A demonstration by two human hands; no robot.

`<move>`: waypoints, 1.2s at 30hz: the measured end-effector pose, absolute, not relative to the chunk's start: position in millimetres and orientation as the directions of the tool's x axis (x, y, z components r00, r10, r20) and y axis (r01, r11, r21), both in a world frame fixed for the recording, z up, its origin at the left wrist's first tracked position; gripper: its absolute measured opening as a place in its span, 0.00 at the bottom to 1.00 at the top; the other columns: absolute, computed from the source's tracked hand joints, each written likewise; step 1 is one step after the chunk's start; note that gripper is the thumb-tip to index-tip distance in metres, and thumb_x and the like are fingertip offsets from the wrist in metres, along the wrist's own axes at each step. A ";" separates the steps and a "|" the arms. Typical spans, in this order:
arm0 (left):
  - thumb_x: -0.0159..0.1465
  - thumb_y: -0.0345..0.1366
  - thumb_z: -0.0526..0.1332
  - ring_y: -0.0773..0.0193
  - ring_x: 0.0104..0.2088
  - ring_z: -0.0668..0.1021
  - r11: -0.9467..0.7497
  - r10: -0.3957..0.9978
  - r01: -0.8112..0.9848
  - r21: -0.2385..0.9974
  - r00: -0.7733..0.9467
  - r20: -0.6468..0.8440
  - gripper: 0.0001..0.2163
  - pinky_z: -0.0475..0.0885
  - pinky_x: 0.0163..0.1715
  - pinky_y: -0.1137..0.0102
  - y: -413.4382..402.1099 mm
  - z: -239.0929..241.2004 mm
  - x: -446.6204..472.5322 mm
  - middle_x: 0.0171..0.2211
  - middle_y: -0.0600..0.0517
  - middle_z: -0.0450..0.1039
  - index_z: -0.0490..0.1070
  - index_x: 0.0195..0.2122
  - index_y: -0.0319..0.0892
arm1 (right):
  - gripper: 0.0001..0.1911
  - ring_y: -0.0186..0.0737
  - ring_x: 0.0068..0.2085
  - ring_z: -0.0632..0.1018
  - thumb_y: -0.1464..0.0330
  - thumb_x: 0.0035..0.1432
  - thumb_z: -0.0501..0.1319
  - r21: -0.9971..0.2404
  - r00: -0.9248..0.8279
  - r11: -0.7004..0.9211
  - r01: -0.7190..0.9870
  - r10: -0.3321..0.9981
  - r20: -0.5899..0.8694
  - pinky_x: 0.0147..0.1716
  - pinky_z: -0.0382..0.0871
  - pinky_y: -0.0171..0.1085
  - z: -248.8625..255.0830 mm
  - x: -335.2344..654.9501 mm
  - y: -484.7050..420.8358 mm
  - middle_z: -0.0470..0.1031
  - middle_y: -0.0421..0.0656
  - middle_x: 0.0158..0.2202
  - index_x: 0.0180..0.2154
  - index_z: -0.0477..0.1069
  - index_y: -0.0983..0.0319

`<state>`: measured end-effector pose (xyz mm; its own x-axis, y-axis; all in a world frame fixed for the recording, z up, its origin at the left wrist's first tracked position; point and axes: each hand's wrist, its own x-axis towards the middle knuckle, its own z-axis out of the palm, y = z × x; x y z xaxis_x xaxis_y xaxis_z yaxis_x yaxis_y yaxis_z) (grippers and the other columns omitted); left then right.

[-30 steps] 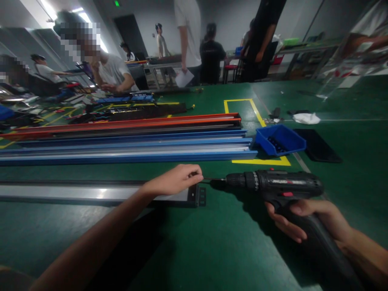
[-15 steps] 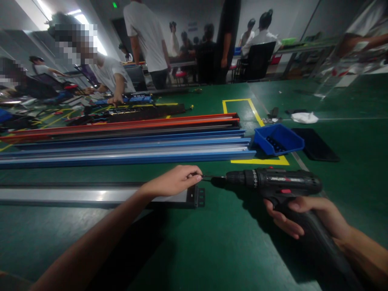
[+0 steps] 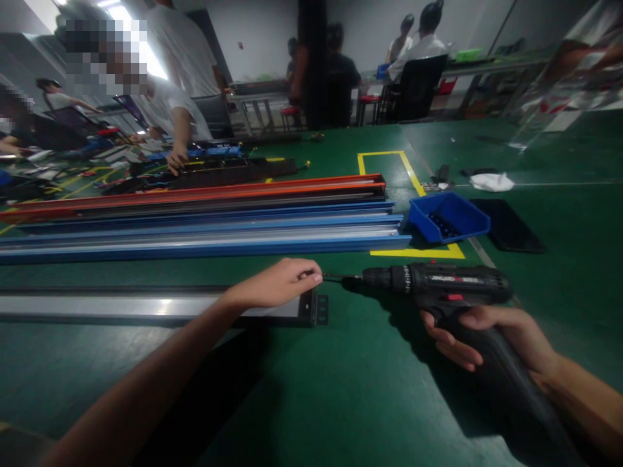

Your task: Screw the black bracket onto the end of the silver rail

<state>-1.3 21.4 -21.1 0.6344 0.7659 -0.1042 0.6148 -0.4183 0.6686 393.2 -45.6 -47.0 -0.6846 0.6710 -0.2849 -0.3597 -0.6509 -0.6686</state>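
A long black and silver rail lies across the green table, ending in a black bracket. My left hand rests over that end, fingers pinched together at the tip of the drill bit, holding something too small to name. My right hand is wrapped round the grip of a black cordless drill, which points left toward the rail end. The bit nearly meets my left fingertips.
Blue rails and orange rails lie stacked behind the black one. A blue bin with small dark parts stands at their right end, on yellow floor-tape marks. A black pad and white cloth lie farther right. Several people work behind.
Both hands and the drill stay almost where they were. The people in the background have walked about, and the view has shifted slightly.
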 end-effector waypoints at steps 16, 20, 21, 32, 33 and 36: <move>0.79 0.46 0.53 0.59 0.45 0.79 -0.473 0.740 0.593 0.652 0.669 -0.072 0.17 0.68 0.48 0.67 22.6 -21.6 0.2 0.44 0.49 0.80 0.77 0.45 0.42 | 0.20 0.34 0.26 0.79 0.67 0.56 0.68 -0.654 -0.701 -0.672 -0.349 0.650 -0.293 0.28 0.77 0.31 -51.2 394.2 -48.6 0.80 0.50 0.33 0.48 0.84 0.72; 0.80 0.46 0.51 0.59 0.44 0.78 -0.456 0.752 0.594 0.663 0.655 -0.070 0.18 0.69 0.48 0.66 21.6 -21.6 -1.0 0.43 0.49 0.79 0.77 0.45 0.42 | 0.21 0.34 0.24 0.78 0.66 0.57 0.67 -0.645 -0.703 -0.661 -0.383 0.662 -0.261 0.27 0.76 0.31 -55.0 395.8 -49.3 0.80 0.50 0.32 0.48 0.84 0.72; 0.80 0.45 0.51 0.59 0.45 0.78 -0.438 0.763 0.599 0.670 0.642 -0.075 0.17 0.69 0.48 0.66 21.1 -21.5 -1.5 0.45 0.49 0.80 0.77 0.49 0.42 | 0.21 0.34 0.24 0.77 0.66 0.57 0.67 -0.646 -0.704 -0.657 -0.390 0.665 -0.252 0.26 0.76 0.31 -56.1 396.1 -49.3 0.80 0.50 0.32 0.48 0.84 0.72; 0.80 0.40 0.53 0.58 0.58 0.78 -0.491 0.697 0.465 0.736 0.717 0.011 0.16 0.70 0.59 0.64 23.5 -22.1 -2.1 0.59 0.46 0.78 0.75 0.61 0.45 | 0.22 0.33 0.23 0.74 0.64 0.57 0.66 -0.680 -0.700 -0.595 -0.428 0.694 -0.167 0.26 0.74 0.32 -57.4 394.0 -50.5 0.80 0.49 0.31 0.49 0.84 0.70; 0.80 0.39 0.53 0.59 0.56 0.79 -0.486 0.695 0.453 0.747 0.719 0.017 0.15 0.71 0.58 0.65 23.7 -21.8 -1.9 0.57 0.46 0.79 0.76 0.60 0.44 | 0.22 0.34 0.23 0.74 0.64 0.56 0.66 -0.683 -0.694 -0.592 -0.429 0.700 -0.170 0.26 0.74 0.33 -57.4 394.4 -50.7 0.80 0.49 0.31 0.49 0.83 0.70; 0.80 0.40 0.54 0.60 0.53 0.80 -0.473 0.703 0.434 0.766 0.711 0.031 0.14 0.72 0.54 0.66 22.9 -20.6 -1.2 0.53 0.47 0.80 0.78 0.56 0.43 | 0.23 0.35 0.23 0.75 0.64 0.55 0.66 -0.695 -0.675 -0.584 -0.419 0.712 -0.191 0.27 0.74 0.34 -58.0 395.6 -51.3 0.79 0.49 0.31 0.49 0.82 0.70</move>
